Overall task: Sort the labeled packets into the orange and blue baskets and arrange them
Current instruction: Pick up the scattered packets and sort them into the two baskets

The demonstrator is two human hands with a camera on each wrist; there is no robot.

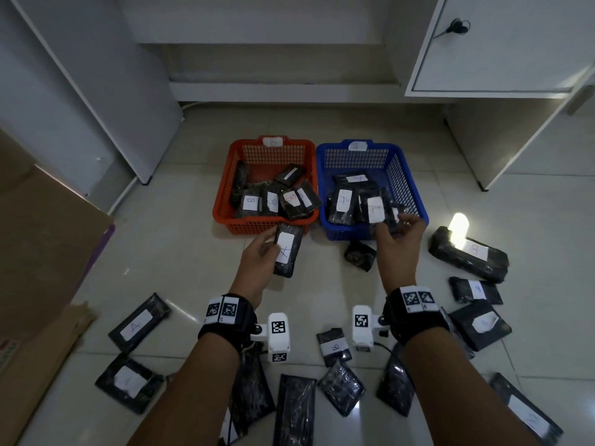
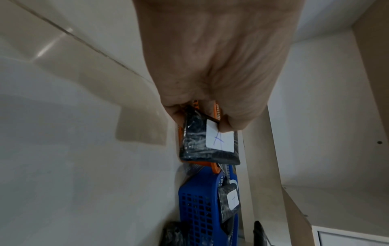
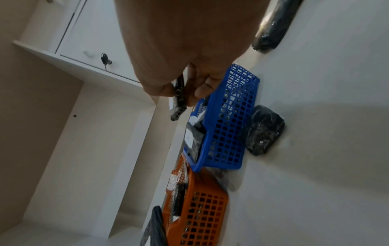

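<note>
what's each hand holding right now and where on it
The left hand pinches an A-labelled packet by its long left edge, thumb on the label. The right hand grips another labelled packet at its near end, over the blue basket.

Orange plastic mesh basket [image 1: 225, 201], blue plastic mesh basket [image 1: 415, 188], glossy black wrapped packets [image 1: 468, 259] with white paper labels, pale beige floor tiles [image 1: 180, 252], black-and-white checkered wrist markers [image 1: 222, 309]

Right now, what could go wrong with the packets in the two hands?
1. The left hand holds a packet marked A right in front of the orange basket, whose packets read B. It might land in the wrong one.
2. The right hand only pinches its packet over the blue basket rim, so it might slip outside.
</note>
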